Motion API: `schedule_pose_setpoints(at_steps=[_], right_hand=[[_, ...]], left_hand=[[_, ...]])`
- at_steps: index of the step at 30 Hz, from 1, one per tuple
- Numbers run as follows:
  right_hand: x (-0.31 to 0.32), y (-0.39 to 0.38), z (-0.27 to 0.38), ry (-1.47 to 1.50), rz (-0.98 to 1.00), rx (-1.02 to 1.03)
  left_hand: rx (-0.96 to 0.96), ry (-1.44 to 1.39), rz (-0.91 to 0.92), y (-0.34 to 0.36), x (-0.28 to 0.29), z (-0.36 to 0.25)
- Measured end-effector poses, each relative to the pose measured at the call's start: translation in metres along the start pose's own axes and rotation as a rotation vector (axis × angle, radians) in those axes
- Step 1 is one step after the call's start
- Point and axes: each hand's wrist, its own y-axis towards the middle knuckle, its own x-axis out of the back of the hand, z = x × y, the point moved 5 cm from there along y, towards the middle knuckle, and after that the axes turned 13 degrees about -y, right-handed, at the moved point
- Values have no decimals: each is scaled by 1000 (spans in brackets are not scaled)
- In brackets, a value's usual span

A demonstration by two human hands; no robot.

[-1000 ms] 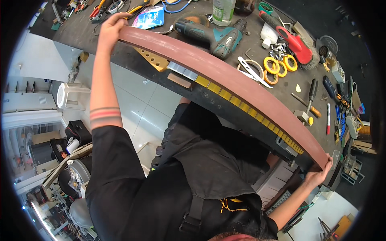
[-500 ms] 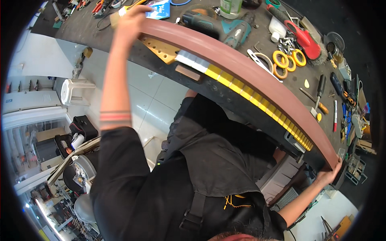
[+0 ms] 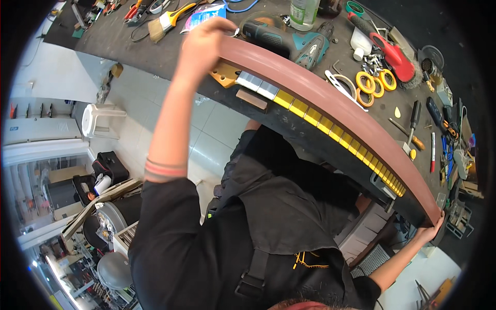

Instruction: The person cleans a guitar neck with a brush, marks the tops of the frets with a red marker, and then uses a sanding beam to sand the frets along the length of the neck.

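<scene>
A long reddish-brown bar [image 3: 315, 90], bent by the lens, stretches along the bench front. My left hand [image 3: 202, 49] is closed around its left end. At the far right end my right hand [image 3: 430, 231] grips the bar too, its fingers partly hidden. Beneath and on the near side of the bar lies a guitar neck [image 3: 323, 124] with metal frets, yellow strips between most of them and silvery ones at the left. Its light-wood headstock [image 3: 226, 75] with tuner holes shows by my left hand. Whether the bar touches the frets I cannot tell.
On the dark workbench [image 3: 382, 121] behind the bar lie a teal cordless drill [image 3: 307, 49], masking tape rolls [image 3: 365, 81], a red-handled brush [image 3: 392, 54], a paintbrush [image 3: 168, 23], a screwdriver [image 3: 413, 124] and a clear bottle [image 3: 303, 13]. A white stool [image 3: 101, 120] stands on the floor at left.
My left hand has moved right with the bar's left end, uncovering the paintbrush. The right end has shifted slightly right and nearer. The whole view has shifted a little.
</scene>
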Motion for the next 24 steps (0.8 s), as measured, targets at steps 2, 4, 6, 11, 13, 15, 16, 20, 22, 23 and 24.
schedule_pose_setpoints(at_steps=[2,4,6,11,13,15,16,20,22,23,24], right_hand=[[46,12,8,-24,-226,-30],[35,9,-5,-37,-209,-39],[-63,-19,-23,109,45,-30],[-111,-45,1,23,223,52],[-25,-9,6,-9,-55,30],[3,2,11,-49,-167,14],[10,6,12,-68,-258,-1],[-128,-45,-2,84,38,32],[-176,-82,11,58,191,78],[-163,-76,10,56,183,79],[-138,-60,8,13,137,69]], left_hand=[[-206,-6,71,-14,-41,-34],[28,-8,44,-3,-8,-16],[47,-22,-131,13,81,26],[117,-73,-109,27,97,51],[45,-50,19,9,11,17],[10,-19,48,-6,-26,-15],[-21,18,87,-7,-31,-19],[95,-31,-63,31,110,47],[173,-34,-170,40,146,59],[175,-59,-134,44,140,61],[173,-59,-131,40,130,66]])
